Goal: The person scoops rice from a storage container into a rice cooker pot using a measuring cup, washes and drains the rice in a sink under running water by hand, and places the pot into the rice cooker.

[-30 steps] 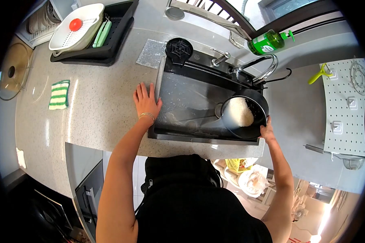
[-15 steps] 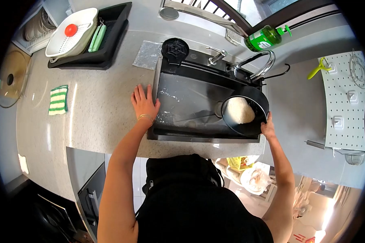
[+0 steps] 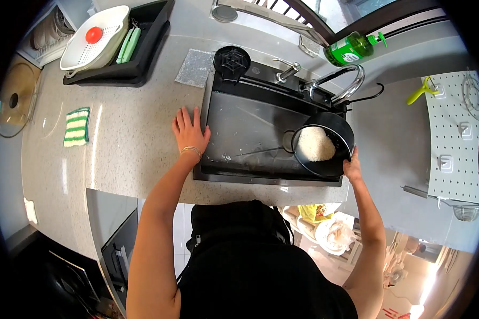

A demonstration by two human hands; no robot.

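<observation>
My left hand (image 3: 190,133) lies flat on the speckled counter (image 3: 133,127), fingers spread, against the left rim of the dark sink (image 3: 250,119). My right hand (image 3: 352,166) grips the right side of a black pot (image 3: 330,122); part of its fingers is hidden by the pot wall. The pot is tilted, its mouth facing left over the right end of the sink. Inside it sits a mound of white grains (image 3: 315,144) that look like rice. Just left of the pot is the drain (image 3: 288,141), and behind it stands the curved faucet (image 3: 351,85).
A black tray (image 3: 157,42) holds a white colander (image 3: 114,29) with a red round item. A striped cloth (image 3: 76,127) lies at left, a glass lid (image 3: 16,101) farther left. A green soap bottle (image 3: 351,49) stands behind the faucet; a pegboard (image 3: 452,143) hangs at right.
The cloudy water pouring from the pot a second ago no longer shows, and the sink bottom has less water on it. Both hands keep nearly the same places.
</observation>
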